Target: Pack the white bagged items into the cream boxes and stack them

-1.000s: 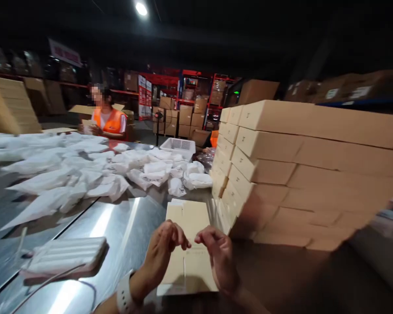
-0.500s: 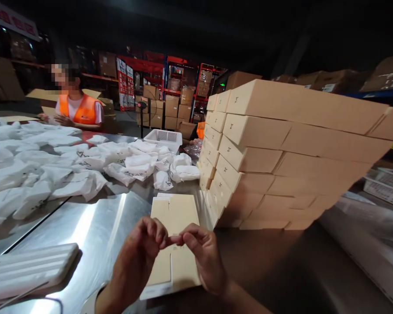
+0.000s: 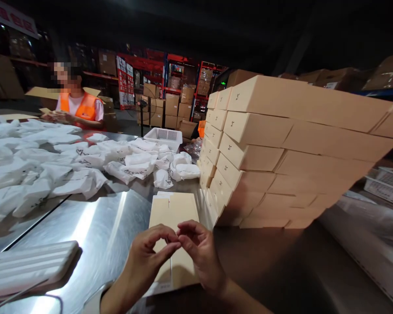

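Observation:
My left hand (image 3: 155, 250) and my right hand (image 3: 201, 253) meet fingertip to fingertip above a flat tan cardboard piece (image 3: 183, 209). The left thumb and forefinger are pinched together. My right fingers are curled, with the thumb tip close to the left fingertips. Anything between them is too small or hidden to make out. The cardboard lies on the metal table (image 3: 101, 226), with white edges showing at its far and near ends and a slit at its far end. My hands cover its middle.
A tall stack of tan boxes (image 3: 268, 152) stands at the right. White printed pouches (image 3: 68, 161) cover the table's left and far side. A white ridged object (image 3: 32, 266) with a cable lies near left. Beyond are a white basket (image 3: 163, 137) and a person in an orange vest (image 3: 81, 107).
My left hand has turned, and its thumb now reaches toward my right fingertips. My right forefinger has lifted a little. The cardboard and the stack stay put.

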Tool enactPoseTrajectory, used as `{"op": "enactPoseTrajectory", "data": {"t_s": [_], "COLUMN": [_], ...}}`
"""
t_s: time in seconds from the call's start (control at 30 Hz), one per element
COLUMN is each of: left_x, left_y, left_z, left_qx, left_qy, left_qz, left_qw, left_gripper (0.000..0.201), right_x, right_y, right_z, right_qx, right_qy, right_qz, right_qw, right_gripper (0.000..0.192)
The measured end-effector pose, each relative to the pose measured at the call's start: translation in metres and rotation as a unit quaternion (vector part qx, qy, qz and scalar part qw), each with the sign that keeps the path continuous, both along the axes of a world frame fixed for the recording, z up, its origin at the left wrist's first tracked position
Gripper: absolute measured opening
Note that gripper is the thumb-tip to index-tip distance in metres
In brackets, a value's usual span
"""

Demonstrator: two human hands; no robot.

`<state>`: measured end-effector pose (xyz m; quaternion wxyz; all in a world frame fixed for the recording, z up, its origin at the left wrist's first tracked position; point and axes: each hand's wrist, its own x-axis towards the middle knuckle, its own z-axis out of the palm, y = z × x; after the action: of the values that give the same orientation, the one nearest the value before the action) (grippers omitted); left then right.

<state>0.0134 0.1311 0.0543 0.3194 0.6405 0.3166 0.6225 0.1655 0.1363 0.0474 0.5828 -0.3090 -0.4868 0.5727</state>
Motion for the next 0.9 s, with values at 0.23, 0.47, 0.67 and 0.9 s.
{"op": "enactPoseTrajectory", "data": {"t_s": [0.23, 0.47, 0.67, 0.9], "left_x": [0.001, 0.002, 0.003, 0.005], "left_y": [-0.001, 0.001, 0.004, 0.005], "left_z": [0.003, -0.003, -0.005, 0.006], "left_qx": [-0.005, -0.070, -0.174, -0.198], "left_qy": [0.021, 0.004, -0.040, -0.052], "left_qz": [0.025, 0.013, -0.036, -0.107], "left_qw": [0.999, 0.997, 0.983, 0.973], "left_gripper": [0.012, 0.015, 0.020, 0.030], "right_x": [0.000, 0.001, 0.002, 0.012], "right_y": [-0.002, -0.001, 0.001, 0.011], "right_z": [0.000, -0.001, -0.004, -0.015], "right_qx": [0.007, 0.046, 0.059, 0.056], "right_qy": [-0.022, -0.072, -0.104, -0.153], "right_qz": [-0.035, -0.066, -0.091, -0.154], "right_qw": [0.999, 0.994, 0.989, 0.974], "right_gripper": [0.033, 0.029, 0.031, 0.038]}}
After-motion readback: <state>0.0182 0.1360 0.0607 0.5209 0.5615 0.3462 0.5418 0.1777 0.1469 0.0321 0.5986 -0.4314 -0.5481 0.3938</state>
